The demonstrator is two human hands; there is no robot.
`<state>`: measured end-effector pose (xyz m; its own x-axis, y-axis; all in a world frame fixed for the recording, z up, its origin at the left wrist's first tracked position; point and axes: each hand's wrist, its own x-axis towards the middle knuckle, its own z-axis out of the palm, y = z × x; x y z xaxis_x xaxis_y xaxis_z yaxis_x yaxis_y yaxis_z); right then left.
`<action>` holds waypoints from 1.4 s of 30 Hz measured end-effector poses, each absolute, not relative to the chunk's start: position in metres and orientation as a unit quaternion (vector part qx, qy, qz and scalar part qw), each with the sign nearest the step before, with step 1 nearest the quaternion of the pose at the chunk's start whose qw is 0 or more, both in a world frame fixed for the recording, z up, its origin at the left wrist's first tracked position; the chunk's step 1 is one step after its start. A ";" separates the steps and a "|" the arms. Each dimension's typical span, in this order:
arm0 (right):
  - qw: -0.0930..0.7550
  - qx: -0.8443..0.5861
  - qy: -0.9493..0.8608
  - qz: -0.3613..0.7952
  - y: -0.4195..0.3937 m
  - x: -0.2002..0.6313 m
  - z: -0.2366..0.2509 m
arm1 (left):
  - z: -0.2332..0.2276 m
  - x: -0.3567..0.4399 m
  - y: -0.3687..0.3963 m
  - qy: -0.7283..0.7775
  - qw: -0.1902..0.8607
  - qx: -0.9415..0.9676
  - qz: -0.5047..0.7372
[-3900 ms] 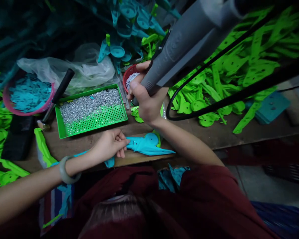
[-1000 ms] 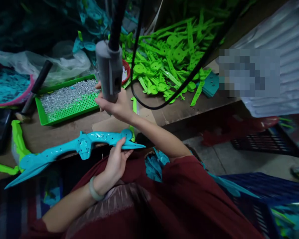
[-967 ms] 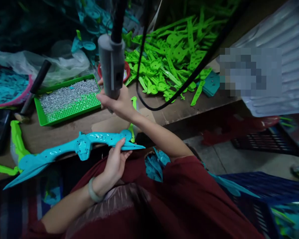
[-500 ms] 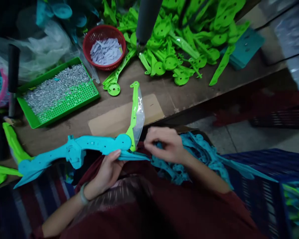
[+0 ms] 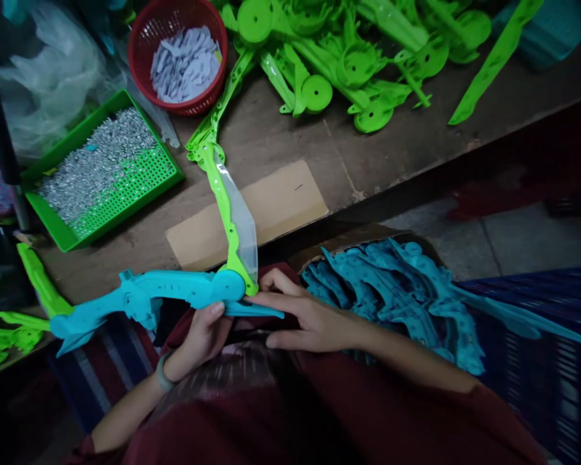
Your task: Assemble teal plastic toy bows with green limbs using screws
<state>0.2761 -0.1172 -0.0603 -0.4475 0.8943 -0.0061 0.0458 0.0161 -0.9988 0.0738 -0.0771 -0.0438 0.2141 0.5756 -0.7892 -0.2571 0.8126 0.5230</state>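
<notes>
Toy bow [image 5: 164, 298]: turquoise, lime-green limb [image 5: 223, 206]. Basket [image 5: 174, 39]: red mesh, pale lilac pieces [image 5: 184, 61]. Tray [image 5: 62, 236]: green, perforated; silver screws [image 5: 91, 171]. Loose parts [image 5: 348, 61]: lime. Pile [image 5: 397, 297]: turquoise. Sleeve [image 5: 368, 420]: maroon.

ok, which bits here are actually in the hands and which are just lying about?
In hand:
- turquoise toy piece, left hand, right hand
- green limb joined to it

Lying about:
- screw tray
- red basket
- green parts pile
- turquoise parts pile
</notes>
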 end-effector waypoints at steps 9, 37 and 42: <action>0.386 -0.402 -0.610 0.563 -0.118 0.257 -0.083 | -0.048 0.073 -0.074 0.560 0.764 0.142 0.286; 0.053 -0.217 -0.973 0.065 0.002 0.303 -0.022 | -0.044 0.062 -0.085 0.519 0.789 0.072 0.322; 0.104 -0.250 -0.962 0.044 -0.003 0.300 -0.020 | -0.039 0.068 -0.080 0.503 0.783 0.068 0.359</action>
<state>0.2997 -0.0027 -0.0203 -0.8536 0.4894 0.1786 0.4708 0.8714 -0.1376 0.0679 -0.0801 -0.0389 0.2361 0.6310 -0.7390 -0.4935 0.7330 0.4682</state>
